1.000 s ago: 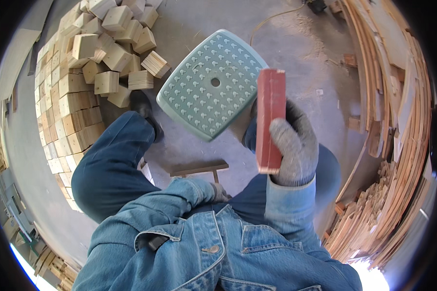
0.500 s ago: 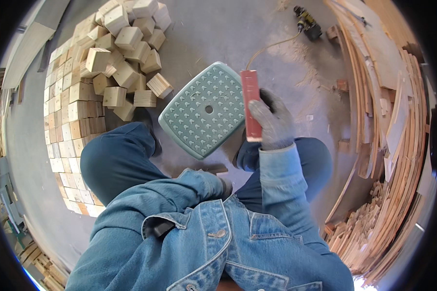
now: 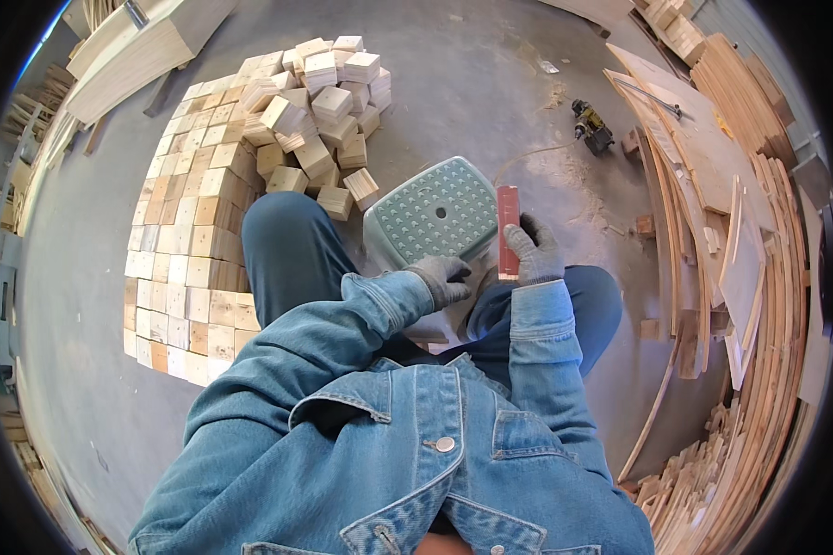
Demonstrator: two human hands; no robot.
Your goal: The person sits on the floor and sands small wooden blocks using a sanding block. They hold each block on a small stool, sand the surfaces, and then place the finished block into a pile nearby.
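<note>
My right hand, in a grey glove, grips a long, narrow red block with thumb in front and fingers behind. The block stands lengthwise beside the right edge of a green step stool. Small pale shapes cover the stool's top, which has a round hole in the middle. My left hand, also gloved in grey, hovers by the stool's near edge. Its fingers are loosely bent and apart, and I see nothing in them. Both knees flank the stool.
Cut wooden blocks form a neat stack on the left, with loose blocks heaped behind. A yellow-and-black power tool lies far right near sawdust, a thin yellowish cord beside it. Boards and strips line the right side.
My left hand has come up from my lap toward the stool. The right hand still holds the red block, now lower in the picture. The view has shifted, showing more floor ahead.
</note>
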